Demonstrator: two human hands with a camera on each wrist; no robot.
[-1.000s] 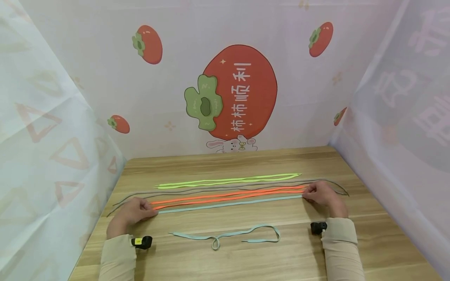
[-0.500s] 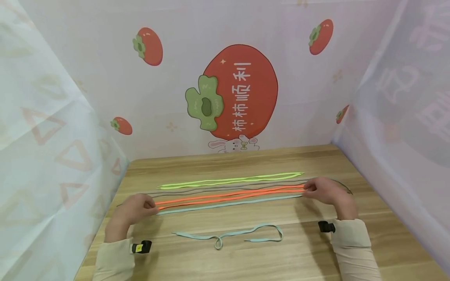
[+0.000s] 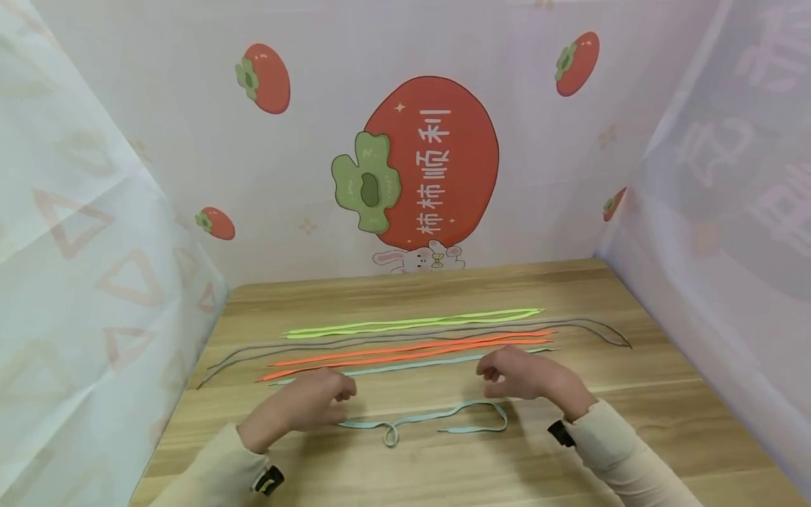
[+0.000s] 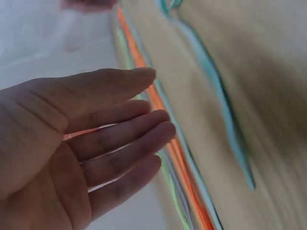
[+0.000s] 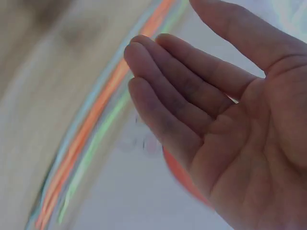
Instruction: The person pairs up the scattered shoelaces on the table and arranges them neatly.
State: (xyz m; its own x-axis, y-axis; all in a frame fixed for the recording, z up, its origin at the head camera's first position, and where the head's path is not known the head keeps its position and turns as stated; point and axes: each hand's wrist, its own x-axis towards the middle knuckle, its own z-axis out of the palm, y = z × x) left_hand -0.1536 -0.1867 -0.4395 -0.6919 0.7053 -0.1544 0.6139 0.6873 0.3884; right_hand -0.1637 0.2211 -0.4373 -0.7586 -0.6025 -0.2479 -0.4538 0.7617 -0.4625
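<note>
Above the table my left hand (image 3: 310, 400) has loosely bent fingers and holds nothing; in the left wrist view its palm (image 4: 43, 139) faces the camera. Just right of it lies a light blue shoelace (image 3: 418, 419) with a small loop in its middle and a bend at its right end; the hand covers its left tip. My right hand (image 3: 522, 373), likewise holding nothing, hovers above that lace's right bend. Behind both hands a straight light blue shoelace (image 3: 412, 367) stretches across the table, partly covered by them. Orange shoelaces (image 3: 418, 346) run alongside it.
Farther back lie grey shoelaces (image 3: 380, 339), longer than the others and curving at both ends, and bright yellow-green shoelaces (image 3: 412, 324). A patterned sheet (image 3: 304, 141) with printed persimmons stands behind the wooden table (image 3: 412, 479), with more sheets at both sides.
Both hands have left the ends of the straight light blue lace and moved inward and toward the front, to above the looped lace. The laces stay where they were.
</note>
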